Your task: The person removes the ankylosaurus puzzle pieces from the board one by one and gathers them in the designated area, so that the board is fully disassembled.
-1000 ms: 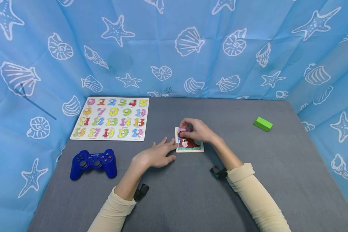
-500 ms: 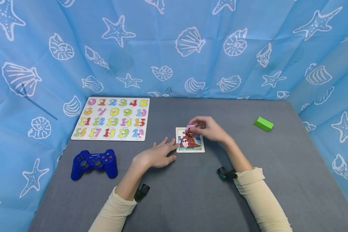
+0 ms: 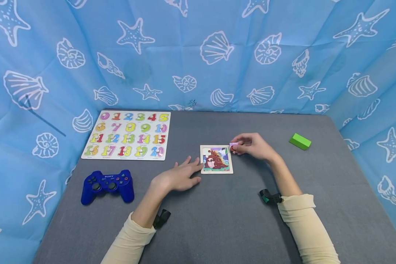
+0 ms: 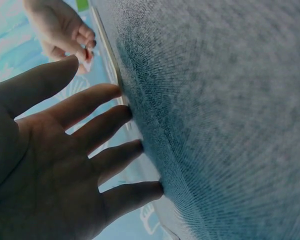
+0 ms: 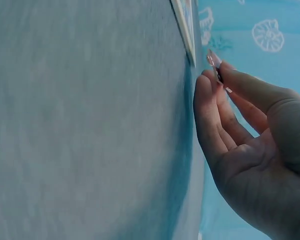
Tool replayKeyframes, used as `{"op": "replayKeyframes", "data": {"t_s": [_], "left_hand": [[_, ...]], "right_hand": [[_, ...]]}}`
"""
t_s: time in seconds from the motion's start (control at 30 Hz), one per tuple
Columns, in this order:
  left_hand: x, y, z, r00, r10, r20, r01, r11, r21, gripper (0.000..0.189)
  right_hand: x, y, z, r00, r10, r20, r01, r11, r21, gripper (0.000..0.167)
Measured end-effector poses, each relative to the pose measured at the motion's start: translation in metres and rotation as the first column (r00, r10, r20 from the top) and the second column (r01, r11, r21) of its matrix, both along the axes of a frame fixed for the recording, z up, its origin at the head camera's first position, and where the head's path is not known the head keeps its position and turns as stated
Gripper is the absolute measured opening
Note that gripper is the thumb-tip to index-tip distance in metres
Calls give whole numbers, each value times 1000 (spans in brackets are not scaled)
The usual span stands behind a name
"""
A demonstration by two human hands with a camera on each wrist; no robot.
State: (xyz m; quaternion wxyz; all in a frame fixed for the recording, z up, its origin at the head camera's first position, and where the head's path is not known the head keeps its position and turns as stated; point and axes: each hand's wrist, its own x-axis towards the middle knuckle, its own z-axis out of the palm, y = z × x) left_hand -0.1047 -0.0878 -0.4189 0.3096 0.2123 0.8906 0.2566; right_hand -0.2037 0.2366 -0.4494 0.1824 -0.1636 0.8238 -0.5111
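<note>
A small square jigsaw puzzle (image 3: pixel 215 165) in a pale wooden frame lies mid-table, showing a figure with long reddish-brown hair. Its upper left corner shows a pale gap. My left hand (image 3: pixel 178 177) rests with straight, spread fingers at the frame's left edge; the left wrist view shows its palm and fingertips against the tabletop. My right hand (image 3: pixel 255 146) pinches a pink and red puzzle piece (image 3: pixel 233 147) between thumb and fingers, just off the frame's upper right corner. In the right wrist view the puzzle piece (image 5: pixel 215 65) appears nearly edge-on.
A number board (image 3: pixel 127 135) with colourful knobbed numerals lies at the back left. A blue game controller (image 3: pixel 107 186) sits in front of it. At the right stands a green block (image 3: pixel 300 141). A blue shell-patterned curtain (image 3: pixel 198 55) hangs behind the grey table (image 3: pixel 211 227).
My right hand has lifted the piece from the puzzle's upper left and carried it right, past the frame's edge, uncovering the picture. My left hand has stayed in place.
</note>
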Motion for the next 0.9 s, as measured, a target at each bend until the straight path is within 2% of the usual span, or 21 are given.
{"op": "replayKeyframes", "data": {"t_s": [0.2, 0.57, 0.77, 0.9], "left_hand": [[0, -1, -1, 1000, 1, 6, -1, 1000, 11, 59], [0, -1, 0, 1000, 4, 0, -4, 1000, 11, 60], [0, -1, -1, 1000, 1, -1, -1, 1000, 5, 60], [0, -1, -2, 1000, 2, 2, -2, 1000, 7, 60]], "right_hand": [[-3, 13, -3, 1000, -20, 13, 20, 999, 44, 27], [-4, 13, -2, 998, -31, -63, 39, 990, 137, 25], [-1, 10, 0, 992, -60, -115, 85, 971, 223, 25], [-1, 10, -1, 989, -67, -131, 98, 964, 246, 25]]}}
